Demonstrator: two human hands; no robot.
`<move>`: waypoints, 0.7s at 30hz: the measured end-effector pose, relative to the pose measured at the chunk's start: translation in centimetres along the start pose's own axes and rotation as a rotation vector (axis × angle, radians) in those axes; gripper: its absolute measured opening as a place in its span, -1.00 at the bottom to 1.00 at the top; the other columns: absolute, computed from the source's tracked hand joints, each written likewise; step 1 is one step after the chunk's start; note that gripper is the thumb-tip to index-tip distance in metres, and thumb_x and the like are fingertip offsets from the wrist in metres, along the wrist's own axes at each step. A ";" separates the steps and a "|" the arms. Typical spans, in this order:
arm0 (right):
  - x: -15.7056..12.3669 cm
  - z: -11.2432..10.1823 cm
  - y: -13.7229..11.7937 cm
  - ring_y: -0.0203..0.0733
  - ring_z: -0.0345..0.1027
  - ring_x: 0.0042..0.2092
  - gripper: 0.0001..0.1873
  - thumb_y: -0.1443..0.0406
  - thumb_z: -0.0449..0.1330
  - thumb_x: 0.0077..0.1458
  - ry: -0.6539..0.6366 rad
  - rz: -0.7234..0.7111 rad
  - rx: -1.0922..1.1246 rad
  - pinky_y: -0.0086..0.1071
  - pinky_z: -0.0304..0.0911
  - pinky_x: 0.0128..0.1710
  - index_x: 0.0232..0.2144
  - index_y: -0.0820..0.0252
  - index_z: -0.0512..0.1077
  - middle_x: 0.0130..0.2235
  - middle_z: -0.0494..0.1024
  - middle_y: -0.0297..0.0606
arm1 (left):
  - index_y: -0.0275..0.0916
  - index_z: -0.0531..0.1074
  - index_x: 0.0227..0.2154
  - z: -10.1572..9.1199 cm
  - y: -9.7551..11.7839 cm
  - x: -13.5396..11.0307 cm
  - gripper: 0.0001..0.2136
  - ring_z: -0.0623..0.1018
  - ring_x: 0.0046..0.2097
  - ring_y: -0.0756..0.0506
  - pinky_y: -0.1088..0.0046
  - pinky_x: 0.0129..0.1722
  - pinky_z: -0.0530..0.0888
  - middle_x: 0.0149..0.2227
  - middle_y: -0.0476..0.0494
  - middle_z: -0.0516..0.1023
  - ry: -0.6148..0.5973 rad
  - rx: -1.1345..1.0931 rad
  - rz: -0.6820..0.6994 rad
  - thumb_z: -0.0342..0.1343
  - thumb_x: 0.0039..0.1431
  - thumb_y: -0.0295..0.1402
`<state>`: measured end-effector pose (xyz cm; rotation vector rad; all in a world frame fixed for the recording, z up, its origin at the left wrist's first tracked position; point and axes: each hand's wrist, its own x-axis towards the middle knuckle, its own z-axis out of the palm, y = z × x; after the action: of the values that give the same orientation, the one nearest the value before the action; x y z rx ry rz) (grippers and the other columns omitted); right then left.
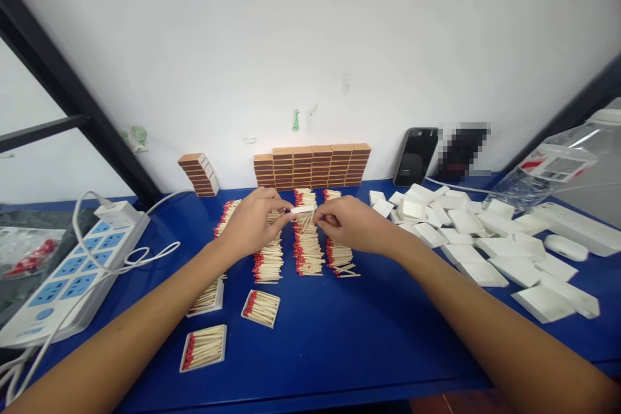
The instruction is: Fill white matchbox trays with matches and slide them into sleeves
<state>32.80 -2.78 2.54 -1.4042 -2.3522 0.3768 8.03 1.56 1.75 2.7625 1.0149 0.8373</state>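
Note:
My left hand point(255, 223) pinches one end of a small white matchbox tray point(303, 209), tilted so that mostly its edge shows. At the tray's other end is my right hand point(347, 223), its fingers curled together; what they hold, if anything, is hidden. Below both hands lie long rows of red-tipped matches point(308, 252), with a few loose ones at the right row's near end. Nearer to me, two matchbox trays filled with matches point(262, 308) point(204, 347) lie on the blue table point(349, 349). Another filled tray point(208, 301) is partly behind my left forearm.
Stacked matchboxes point(313, 167) line the wall, with a separate stack point(198, 174) to their left. Many white trays point(460, 233) are heaped at right, near a phone point(415, 156), an earbud case point(566, 248) and a plastic bottle point(548, 162). A power strip point(80, 272) with cables is at left.

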 end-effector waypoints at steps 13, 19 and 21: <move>0.4 0.8 0.6 -0.20 0.37 -0.30 -0.74 0.40 0.30 0.24 0.010 -0.122 -0.164 -0.38 0.08 -0.32 -0.02 0.15 0.61 -0.33 0.59 -0.28 | -0.20 0.66 -0.11 0.1 -0.1 0.0 -0.79 0.55 -0.12 -0.22 0.18 -0.09 0.46 -0.24 -0.19 0.60 -0.012 0.003 -0.003 0.20 0.38 -0.23; 0.6 1.5 0.4 -0.16 0.45 -0.21 -0.87 0.40 0.23 0.30 0.018 -0.139 -0.209 -0.35 0.07 -0.30 -0.21 0.18 0.59 -0.21 0.66 -0.20 | -0.21 0.66 -0.11 0.1 0.1 0.0 -0.79 0.53 -0.14 -0.22 0.19 -0.12 0.45 -0.25 -0.19 0.59 -0.021 0.016 -0.012 0.20 0.38 -0.24; 0.6 1.6 0.2 -0.17 0.43 -0.23 -0.86 0.40 0.21 0.32 0.006 -0.120 -0.197 -0.35 0.06 -0.31 -0.26 0.19 0.58 -0.23 0.65 -0.21 | -0.21 0.66 -0.12 0.0 0.1 0.0 -0.80 0.54 -0.13 -0.22 0.19 -0.11 0.45 -0.24 -0.19 0.60 -0.024 0.014 -0.014 0.20 0.37 -0.25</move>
<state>31.95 -2.21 1.11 -1.3361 -2.5104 0.1101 8.13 1.50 1.75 2.7663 1.0386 0.7971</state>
